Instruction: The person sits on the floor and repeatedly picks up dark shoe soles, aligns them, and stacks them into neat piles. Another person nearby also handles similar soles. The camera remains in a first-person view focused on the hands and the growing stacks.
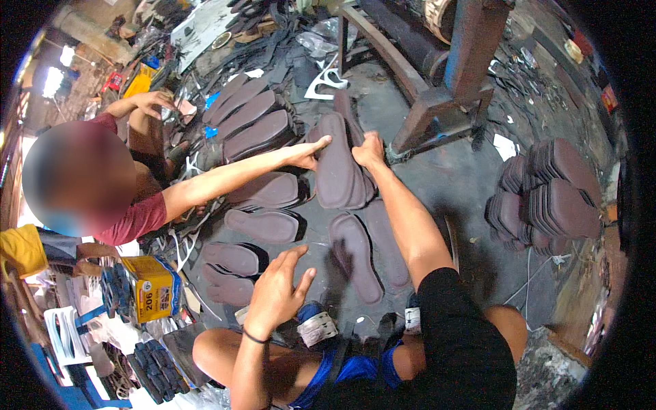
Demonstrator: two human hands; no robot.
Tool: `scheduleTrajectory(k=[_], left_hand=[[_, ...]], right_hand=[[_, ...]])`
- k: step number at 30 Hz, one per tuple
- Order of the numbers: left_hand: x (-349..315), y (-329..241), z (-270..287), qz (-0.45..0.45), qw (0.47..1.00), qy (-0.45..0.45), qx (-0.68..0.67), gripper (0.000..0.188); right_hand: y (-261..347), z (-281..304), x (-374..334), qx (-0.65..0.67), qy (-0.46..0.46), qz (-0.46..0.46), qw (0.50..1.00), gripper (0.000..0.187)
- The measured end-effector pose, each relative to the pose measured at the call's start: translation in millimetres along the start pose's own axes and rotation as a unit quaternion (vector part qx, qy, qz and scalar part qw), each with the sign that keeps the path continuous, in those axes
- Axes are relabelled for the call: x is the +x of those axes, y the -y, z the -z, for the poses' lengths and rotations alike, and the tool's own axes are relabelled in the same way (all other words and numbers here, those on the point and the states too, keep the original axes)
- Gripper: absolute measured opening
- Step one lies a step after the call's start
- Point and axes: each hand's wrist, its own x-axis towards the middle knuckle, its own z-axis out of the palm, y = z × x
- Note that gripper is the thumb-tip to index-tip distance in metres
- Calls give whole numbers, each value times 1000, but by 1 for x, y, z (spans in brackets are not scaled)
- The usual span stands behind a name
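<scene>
My right hand [370, 152] is closed at the right edge of a stack of brown shoe soles [333, 167], beside a narrower-looking sole [347, 113] behind it. A co-worker's hand [305, 154] grips the same stack from the left. My left hand [277, 290] is raised with fingers apart and nothing in it. Near it lie a pair of soles [232, 260] and a single sole [263, 224]. Between my arms, a long sole [355, 256] rests on the floor, with another sole [386, 239] partly under my right forearm.
Piled soles [560, 198] stand at the right. Fanned soles [253, 113] lie at the far left. A metal frame [444, 113] rises at the back. The co-worker [130, 212] sits at the left, near a yellow box [152, 290]. Scraps [273, 48] litter the far floor.
</scene>
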Motion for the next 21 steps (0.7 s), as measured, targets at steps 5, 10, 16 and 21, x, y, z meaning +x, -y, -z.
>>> scheduleTrajectory(k=[5,10,16,21], left_hand=[[26,29,-77,19,994,-94,-47,42],[49,38,-137,102,934,-212,-267,38],[141,102,-143,180,892,-239,-338,56],[188,81,-142,295,860,-11,-415,84]], right_hand=[[87,93,-34,-61,-138,374,915,41],[158,245,-52,157,-37,408,899,41],[90,226,-86,-9,343,371,863,43],[-28,131,-129,-43,316,269,909,67]])
